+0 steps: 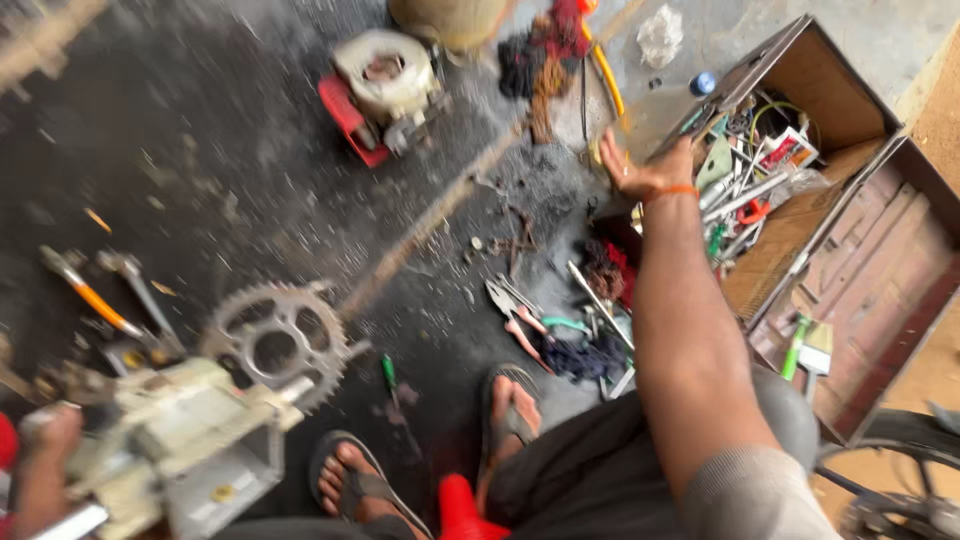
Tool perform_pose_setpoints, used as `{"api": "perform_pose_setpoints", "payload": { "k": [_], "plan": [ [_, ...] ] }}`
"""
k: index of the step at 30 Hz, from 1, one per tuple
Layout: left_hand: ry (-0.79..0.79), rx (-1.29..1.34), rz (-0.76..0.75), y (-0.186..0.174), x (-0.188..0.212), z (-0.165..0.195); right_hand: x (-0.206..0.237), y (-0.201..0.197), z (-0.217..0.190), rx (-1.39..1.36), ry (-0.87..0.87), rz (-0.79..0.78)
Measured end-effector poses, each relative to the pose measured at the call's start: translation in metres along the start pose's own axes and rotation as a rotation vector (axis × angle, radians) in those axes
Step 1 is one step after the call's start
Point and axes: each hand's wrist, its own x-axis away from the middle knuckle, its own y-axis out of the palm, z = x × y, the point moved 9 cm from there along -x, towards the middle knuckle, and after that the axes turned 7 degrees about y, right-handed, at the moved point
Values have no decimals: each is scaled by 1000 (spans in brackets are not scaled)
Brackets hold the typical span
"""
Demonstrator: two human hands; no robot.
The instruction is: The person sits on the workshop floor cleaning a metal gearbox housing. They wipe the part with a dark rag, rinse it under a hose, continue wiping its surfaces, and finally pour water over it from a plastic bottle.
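Note:
My right hand [640,172] reaches out at the left wall of an open wooden toolbox [840,95] full of wrenches, screwdrivers and wires. Its fingers look spread with nothing clearly in them, though the picture is blurred. My left hand [42,455] is at the bottom left, curled on the end of a pale metal engine casing [185,430]. A toothed sprocket [275,340] is mounted on that casing's far side.
On the dark oily floor lie pliers [515,322], a green screwdriver [390,375], an orange-handled tool [100,300], rags [585,355] and a red-and-white small engine [385,85]. The toolbox lid [880,290] lies open at right. A wheel [900,470] is bottom right. My sandalled feet [505,415] are below.

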Motion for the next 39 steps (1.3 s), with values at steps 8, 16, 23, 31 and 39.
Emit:
{"api": "perform_pose_setpoints", "payload": {
  "k": [8,16,23,31,39],
  "plan": [
    [-38,-29,67,-11,-20,-14,-55,-6,-31,-165,-110,36],
    [-35,314,99,-1,-12,-20,-68,10,-13,119,-58,-63],
    [-108,551,-147,35,-2,-16,5,95,27,619,-271,-371],
    [-226,668,-166,77,22,-59,237,141,86,1050,-625,-821],
    [-390,602,-80,69,60,-137,401,32,204,1285,-786,-1062]
  ]
}}
